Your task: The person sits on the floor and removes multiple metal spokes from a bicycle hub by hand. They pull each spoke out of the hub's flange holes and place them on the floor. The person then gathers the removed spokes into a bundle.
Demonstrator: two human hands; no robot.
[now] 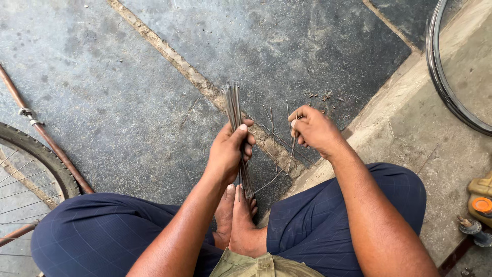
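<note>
Bare feet sit closest, soles together between the dark blue trousered knees, person cross-legged on the grey stone floor.

Left hand: grip clenched round a tight bundle of thin grey metal spokes. Bundle stands near upright, top ends fanned slightly above the fist, bottom ends resting down by the toes.

Right hand: fingers pinched on a few more thin spokes, just beside the bundle, not touching it. How many it holds is hard to tell, they're too thin against the floor.

Loose spokes lie scattered on the floor between and below the two hands, crossing each other.

Status, as a judgement: most spokes are already gathered in the left fist; a handful is left loose on the floor or in the right hand. Roughly two-thirds in.

Around: spoked bicycle wheel with black tyre well left of the left hand, rusty brown metal tube beside it, bare metal wheel rim well right of the right hand on the raised concrete step, orange-capped container at the right edge.
</note>
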